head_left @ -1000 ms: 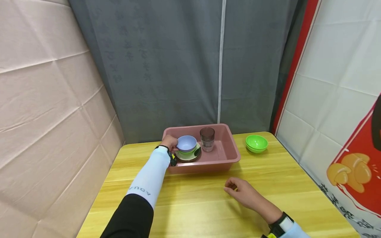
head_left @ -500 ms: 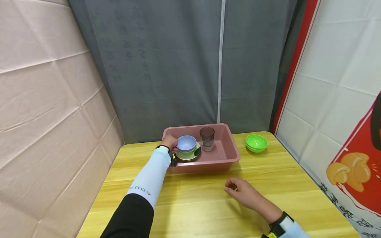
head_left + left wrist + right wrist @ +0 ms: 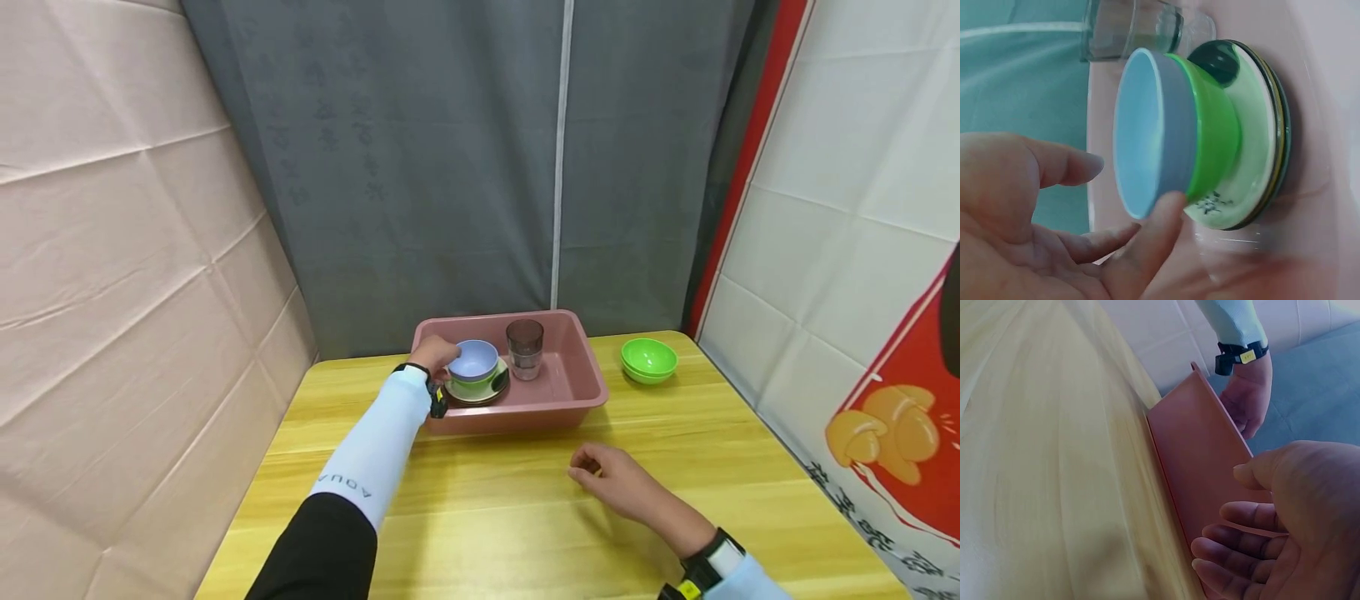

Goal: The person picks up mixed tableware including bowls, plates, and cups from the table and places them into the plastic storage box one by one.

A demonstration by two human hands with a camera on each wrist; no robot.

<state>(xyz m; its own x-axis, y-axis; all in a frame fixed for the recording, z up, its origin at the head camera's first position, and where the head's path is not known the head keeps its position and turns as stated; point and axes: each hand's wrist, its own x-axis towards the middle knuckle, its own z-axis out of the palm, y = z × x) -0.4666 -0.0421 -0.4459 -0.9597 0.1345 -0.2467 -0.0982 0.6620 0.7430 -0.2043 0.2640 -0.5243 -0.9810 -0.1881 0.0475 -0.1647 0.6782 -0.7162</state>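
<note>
In the left wrist view my left hand (image 3: 1085, 231) is spread beside a light blue bowl (image 3: 1157, 134). Its thumb stands apart from the rim, while one fingertip is right at the bowl's lower side. That bowl sits nested in a green bowl (image 3: 1216, 125), which rests on a small stack of plates (image 3: 1254, 150); the top one is pale with dark patterns. All of these lie at the left end of a pink plastic tub (image 3: 558, 375). My right hand (image 3: 611, 483) hovers low over the table in front of the tub, fingers loosely curled around nothing.
Stacked drinking glasses (image 3: 525, 350), dark above and clear below, stand in the tub right of the bowls. To the tub's right, stacked bright green bowls (image 3: 648, 358) sit on the wooden table (image 3: 480, 533). A grey curtain (image 3: 420, 183) hangs behind.
My left thumb has come away from the blue bowl's rim and the hand has opened slightly. The bowls stay on the plates; my right hand keeps its place.
</note>
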